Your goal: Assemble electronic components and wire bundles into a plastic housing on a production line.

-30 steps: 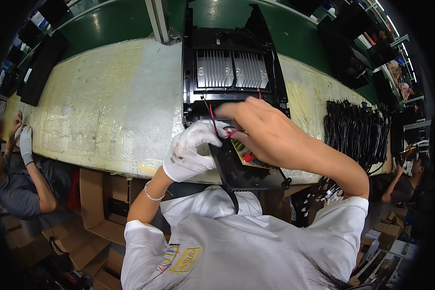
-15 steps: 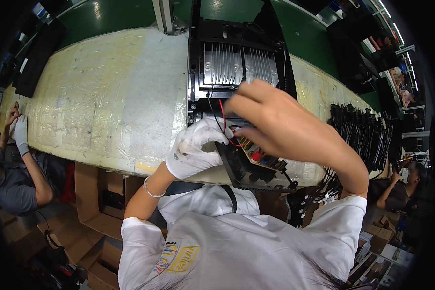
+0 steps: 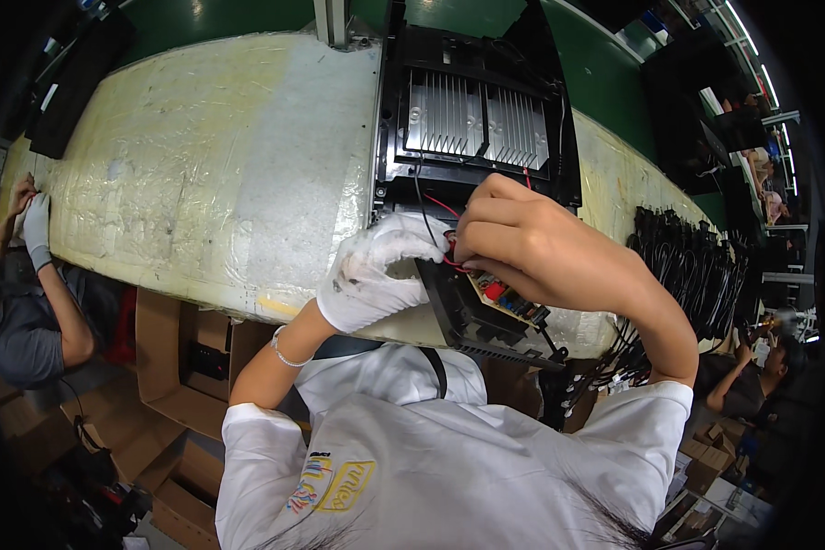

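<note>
My left hand (image 3: 376,275), in a smudged white glove, curls at the corner of a black plastic panel (image 3: 472,325), gripping it. The panel is tilted and carries a circuit board (image 3: 497,291) with a red part on it. My bare right hand (image 3: 545,243) has its fingers pinched together over the board, on a red wire (image 3: 440,203); the exact pinch point is partly hidden. A black wire (image 3: 421,197) runs down to my left fingertips. Just beyond both hands lies an open black housing (image 3: 566,137) with a silver finned heat sink (image 3: 445,115).
The bench (image 3: 202,183) has a film-covered top. Bundled black cables (image 3: 687,266) lie at the right. A metal post (image 3: 331,23) stands behind the bench. Cardboard boxes (image 3: 160,357) sit below at the left. Co-workers (image 3: 32,321) are at both sides.
My right hand has come down from above the wires to the board, its fingers now closed. The red wire has shifted right. The housing appears slightly farther right and up in view.
</note>
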`<act>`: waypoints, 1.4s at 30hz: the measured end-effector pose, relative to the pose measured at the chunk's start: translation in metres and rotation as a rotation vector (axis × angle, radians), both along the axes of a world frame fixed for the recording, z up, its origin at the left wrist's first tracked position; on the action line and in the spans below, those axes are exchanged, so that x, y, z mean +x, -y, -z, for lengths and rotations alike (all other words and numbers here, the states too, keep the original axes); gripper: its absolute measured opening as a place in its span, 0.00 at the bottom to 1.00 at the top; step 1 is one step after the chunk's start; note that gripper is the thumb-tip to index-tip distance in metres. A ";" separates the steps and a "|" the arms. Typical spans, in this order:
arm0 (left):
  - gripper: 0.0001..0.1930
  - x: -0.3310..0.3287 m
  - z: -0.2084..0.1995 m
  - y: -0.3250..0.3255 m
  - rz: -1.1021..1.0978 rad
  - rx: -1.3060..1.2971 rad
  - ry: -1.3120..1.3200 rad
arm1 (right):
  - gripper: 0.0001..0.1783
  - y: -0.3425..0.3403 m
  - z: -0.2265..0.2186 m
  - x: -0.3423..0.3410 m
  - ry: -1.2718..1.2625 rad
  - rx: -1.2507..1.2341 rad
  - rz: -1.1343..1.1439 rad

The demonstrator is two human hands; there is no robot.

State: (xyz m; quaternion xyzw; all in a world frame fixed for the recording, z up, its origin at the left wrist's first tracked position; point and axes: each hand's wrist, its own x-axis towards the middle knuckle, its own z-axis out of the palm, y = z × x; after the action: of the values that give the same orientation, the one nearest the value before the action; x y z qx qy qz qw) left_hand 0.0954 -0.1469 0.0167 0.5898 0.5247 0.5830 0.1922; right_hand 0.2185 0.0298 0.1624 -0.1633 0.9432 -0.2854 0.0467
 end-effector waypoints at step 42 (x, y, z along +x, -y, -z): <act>0.20 0.006 -0.040 0.019 -0.097 0.320 -0.450 | 0.22 0.041 0.005 0.145 -0.246 0.516 0.366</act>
State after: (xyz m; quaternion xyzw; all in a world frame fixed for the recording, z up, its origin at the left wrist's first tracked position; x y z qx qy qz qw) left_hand 0.1018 -0.1657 0.0568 0.7015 0.4830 0.5213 -0.0528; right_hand 0.3638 -0.0112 0.1577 -0.0072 0.9966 -0.0193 -0.0796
